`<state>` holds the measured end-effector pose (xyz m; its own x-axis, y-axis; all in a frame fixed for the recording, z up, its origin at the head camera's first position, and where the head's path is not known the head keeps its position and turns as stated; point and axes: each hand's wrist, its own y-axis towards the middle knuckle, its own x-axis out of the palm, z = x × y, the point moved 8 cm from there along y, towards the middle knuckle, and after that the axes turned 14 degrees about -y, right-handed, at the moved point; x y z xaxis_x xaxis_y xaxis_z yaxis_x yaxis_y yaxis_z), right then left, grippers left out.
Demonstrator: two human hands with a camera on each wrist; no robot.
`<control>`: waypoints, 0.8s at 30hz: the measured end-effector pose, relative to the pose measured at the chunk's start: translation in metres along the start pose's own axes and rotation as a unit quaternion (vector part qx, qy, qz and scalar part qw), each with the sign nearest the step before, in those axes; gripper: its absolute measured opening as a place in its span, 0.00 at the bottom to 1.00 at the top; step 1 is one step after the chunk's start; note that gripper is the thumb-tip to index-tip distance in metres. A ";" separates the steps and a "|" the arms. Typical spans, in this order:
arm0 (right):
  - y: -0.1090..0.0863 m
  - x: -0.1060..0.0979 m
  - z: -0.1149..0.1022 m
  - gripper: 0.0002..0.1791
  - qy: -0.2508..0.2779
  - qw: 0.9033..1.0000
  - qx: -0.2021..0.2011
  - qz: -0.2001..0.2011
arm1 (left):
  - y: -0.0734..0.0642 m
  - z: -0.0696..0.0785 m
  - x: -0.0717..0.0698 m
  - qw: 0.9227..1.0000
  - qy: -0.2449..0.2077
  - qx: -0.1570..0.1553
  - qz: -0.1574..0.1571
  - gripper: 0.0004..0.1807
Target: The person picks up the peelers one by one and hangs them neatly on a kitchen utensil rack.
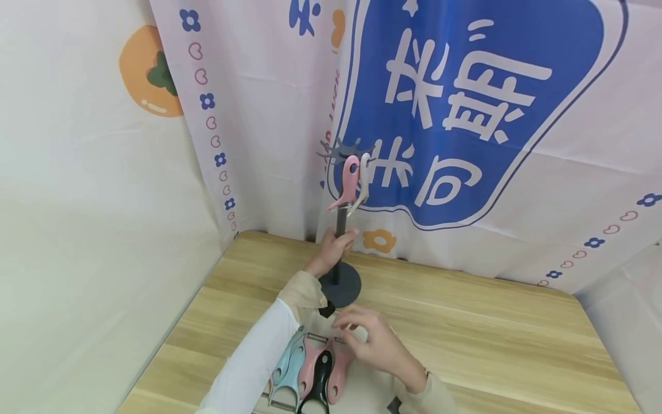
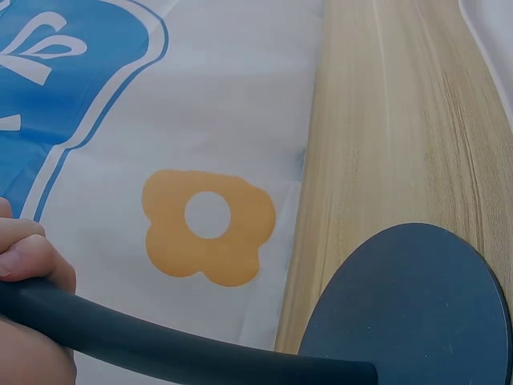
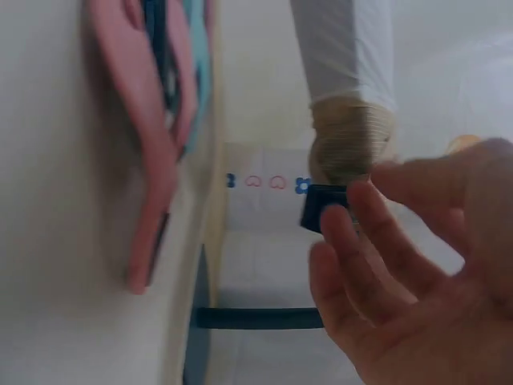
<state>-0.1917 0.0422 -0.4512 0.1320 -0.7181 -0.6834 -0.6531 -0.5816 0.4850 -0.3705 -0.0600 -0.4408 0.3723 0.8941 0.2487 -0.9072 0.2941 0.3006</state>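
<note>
My left hand (image 1: 333,251) grips the dark pole (image 1: 341,221) of a hook stand, fingers curled round it above the round base (image 1: 347,286). In the left wrist view the pole (image 2: 200,341) crosses the bottom and meets that base. A pink peeler (image 1: 350,179) and a white peeler (image 1: 364,178) hang from the hooks at the top. My right hand (image 1: 374,339) hovers with loosely bent fingers and holds nothing, close by a pink peeler (image 1: 339,371). Beside that lie a black peeler (image 1: 322,376), another pink peeler (image 1: 309,362) and light blue peelers (image 1: 293,368), partly overlapping.
The peelers lie on a pale surface (image 1: 369,391) at the front of the wooden table (image 1: 496,339). A printed curtain (image 1: 279,115) hangs along the back edge, just behind the stand. My left sleeve (image 1: 253,351) passes along the left of the peelers.
</note>
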 end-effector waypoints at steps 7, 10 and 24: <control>-0.022 0.029 -0.003 0.17 -0.041 0.994 -0.053 -0.082 | -0.002 -0.002 0.000 1.000 -0.008 0.001 -0.007 0.32; -0.030 0.039 -0.002 0.15 -0.079 0.988 -0.053 -0.123 | -0.002 -0.002 -0.001 1.000 -0.008 0.003 -0.005 0.31; -0.040 0.043 -0.006 0.11 -0.152 0.973 -0.047 -0.167 | 0.000 0.001 0.001 1.000 -0.013 0.013 -0.014 0.31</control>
<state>-0.1553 0.0329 -0.4966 0.0894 -0.3462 -0.9339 -0.5387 -0.8055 0.2470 -0.3700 -0.0597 -0.4397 0.4026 0.8768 0.2628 -0.8912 0.3100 0.3311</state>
